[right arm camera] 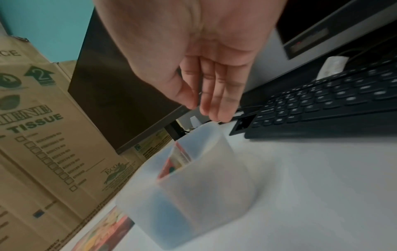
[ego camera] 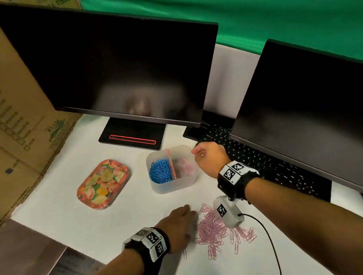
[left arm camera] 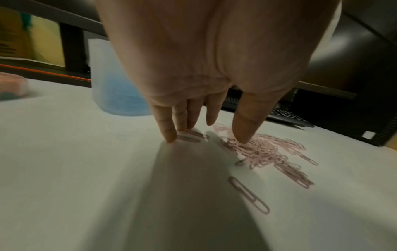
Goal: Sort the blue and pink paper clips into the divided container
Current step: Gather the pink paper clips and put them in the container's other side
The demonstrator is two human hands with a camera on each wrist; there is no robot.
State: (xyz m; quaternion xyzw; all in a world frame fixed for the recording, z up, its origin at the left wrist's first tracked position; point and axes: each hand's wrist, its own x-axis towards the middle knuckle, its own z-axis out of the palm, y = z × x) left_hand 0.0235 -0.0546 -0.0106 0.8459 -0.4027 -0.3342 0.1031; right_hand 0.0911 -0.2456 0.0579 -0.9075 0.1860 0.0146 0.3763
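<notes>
Low over the white counter (ego camera: 108, 220), the left hand (ego camera: 180, 225) is held with straight fingers (left arm camera: 166, 125) touching loose clips beside the pink paper clips (ego camera: 214, 228) — nothing is gripped. Part of that pile is hidden in the head view by a wrist camera. The right hand (ego camera: 209, 156) is relaxed and empty beside the divided container's (ego camera: 173, 184) far right rim; its fingertips are blurred. Blue paper clips (ego camera: 160, 171) fill the left compartment, while the right compartment's pinkish contents are smeared by motion — single clips cannot be made out there. A floral tin (ego camera: 103, 184) lies to the left of the container.
</notes>
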